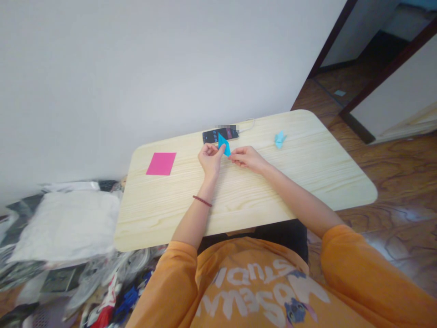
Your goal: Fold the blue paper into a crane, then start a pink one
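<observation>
A folded piece of blue origami paper (pixel 223 143) is held up over the middle of the table, a pointed, kite-like shape. My left hand (pixel 210 159) pinches it on its left side, thumb across its face. At its lower right tip, my right hand (pixel 246 157) has its fingertips pressed together on the paper. Behind it lies a phone (pixel 209 136) with a lit screen, partly covered by the paper. Off to the right sits a small folded light-blue paper figure (pixel 280 140). A flat pink paper square (pixel 161 164) rests at the left.
The pale wooden table (pixel 191 214) stands against a white wall (pixel 153 68). A white cable (pixel 248 125) runs from the phone's right end. Left of the table are a white cushion-like bundle (pixel 68 225) and piled items on the floor. A doorway opens at upper right.
</observation>
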Motion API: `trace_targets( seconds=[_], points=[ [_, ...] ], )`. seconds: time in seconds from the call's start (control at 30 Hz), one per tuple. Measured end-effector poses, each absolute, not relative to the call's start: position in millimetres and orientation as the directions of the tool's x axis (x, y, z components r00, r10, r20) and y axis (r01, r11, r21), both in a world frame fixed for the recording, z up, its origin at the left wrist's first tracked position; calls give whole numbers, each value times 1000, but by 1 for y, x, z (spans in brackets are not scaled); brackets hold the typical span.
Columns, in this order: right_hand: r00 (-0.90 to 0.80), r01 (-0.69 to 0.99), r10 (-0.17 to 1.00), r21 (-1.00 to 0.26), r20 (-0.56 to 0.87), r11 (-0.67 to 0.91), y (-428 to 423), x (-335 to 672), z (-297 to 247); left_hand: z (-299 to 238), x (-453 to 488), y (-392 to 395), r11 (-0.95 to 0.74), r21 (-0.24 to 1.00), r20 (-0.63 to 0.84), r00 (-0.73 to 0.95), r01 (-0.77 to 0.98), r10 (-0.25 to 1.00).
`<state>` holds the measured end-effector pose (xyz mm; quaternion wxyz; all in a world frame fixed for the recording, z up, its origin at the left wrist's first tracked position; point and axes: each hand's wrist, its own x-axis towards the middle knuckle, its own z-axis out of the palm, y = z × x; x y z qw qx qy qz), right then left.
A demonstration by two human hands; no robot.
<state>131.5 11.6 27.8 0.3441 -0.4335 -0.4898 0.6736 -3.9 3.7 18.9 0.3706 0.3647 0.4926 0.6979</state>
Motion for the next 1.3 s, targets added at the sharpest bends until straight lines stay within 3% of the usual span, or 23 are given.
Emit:
trace_targets(
  seconds=[0.57, 0.87, 1.3],
  points=[
    [-380, -53, 875, -937, -300, -345, 9, 132, 35, 10, -13, 13, -226, 876, -60, -562, -426, 825],
    [-346, -132, 924, -967, -163, -220, 12, 129, 24, 12, -2, 6, -217, 911, 15, -499, -350, 866],
    [-222, -26, 966, -990, -130, -139, 19, 133, 24, 11, -1, 3, -122, 959, 22, -359, -257, 933]
  ],
)
